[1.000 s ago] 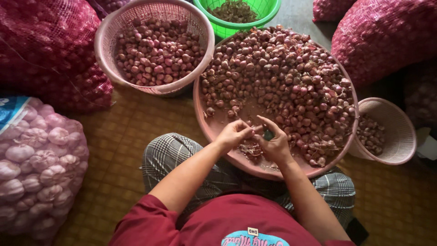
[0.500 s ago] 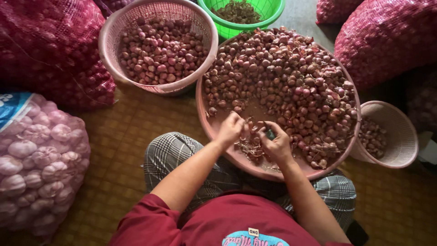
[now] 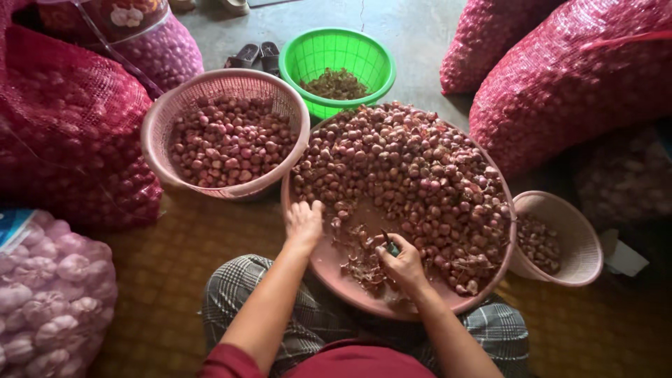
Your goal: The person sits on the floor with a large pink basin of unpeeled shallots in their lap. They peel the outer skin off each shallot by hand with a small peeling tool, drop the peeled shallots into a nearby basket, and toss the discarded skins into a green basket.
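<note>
A wide pink tray (image 3: 327, 260) rests across my lap, heaped with unpeeled red shallots (image 3: 420, 164). My left hand (image 3: 304, 224) lies palm down at the pile's near-left edge, fingertips on the shallots; whether it grips one is hidden. My right hand (image 3: 402, 264) is closed on a small knife (image 3: 388, 242), blade pointing up, above a heap of dry peels (image 3: 358, 257) on the tray's bare part. The hands are about a hand's width apart.
A pink basket (image 3: 151, 140) of peeled shallots stands at the far left of the tray, a green basket (image 3: 336, 49) with scraps behind, a small pink basket (image 3: 568, 241) at right. Red mesh sacks (image 3: 581, 77) stand around; a garlic sack (image 3: 49, 308) lies lower left. Sandals (image 3: 255, 54) lie beyond.
My hands were together over the peels; the left hand has since moved away to the left edge of the shallot pile. The right hand stays with the knife. The view has tilted upward.
</note>
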